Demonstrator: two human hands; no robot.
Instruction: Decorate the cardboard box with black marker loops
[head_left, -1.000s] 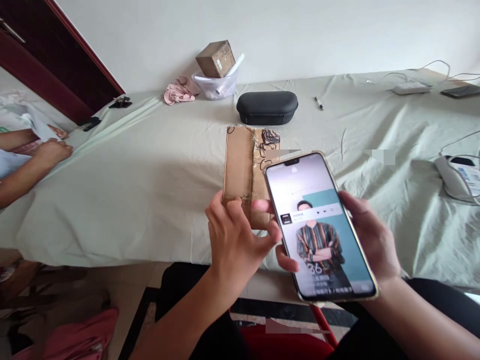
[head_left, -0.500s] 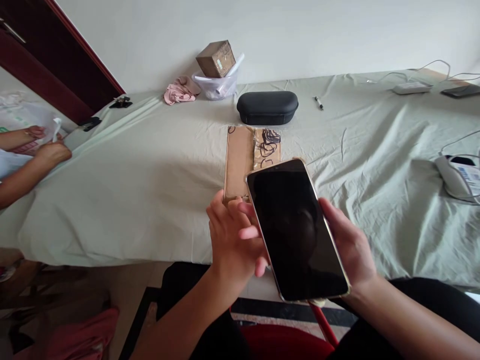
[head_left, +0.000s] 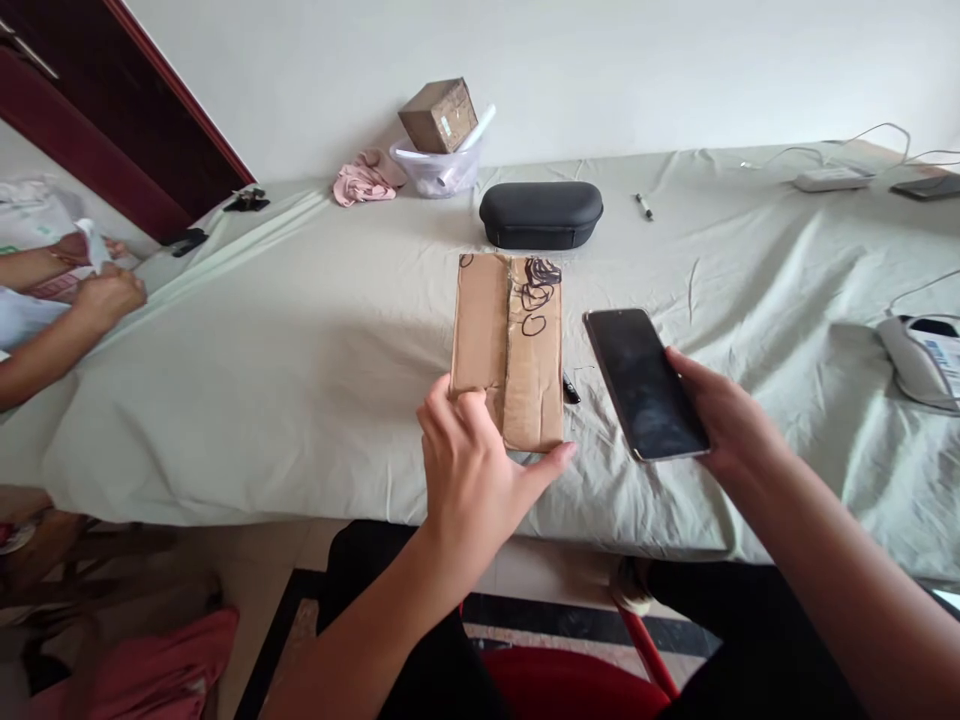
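Watching remotely, I see the left hand [head_left: 466, 462] spread at the near end of the cardboard [head_left: 481, 325]; whether it grips, I can't tell. The right hand [head_left: 724, 415] grasps the dark-screened phone [head_left: 646, 382], right of the cardboard. Dark loops [head_left: 537, 296] already mark the far end; the visible near part is unmarked.

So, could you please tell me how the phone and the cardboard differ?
The phone is dark-faced, while the cardboard is brown and marked in black. The right hand holds the phone; the left hand touches the cardboard. Both look roughly rectangular.
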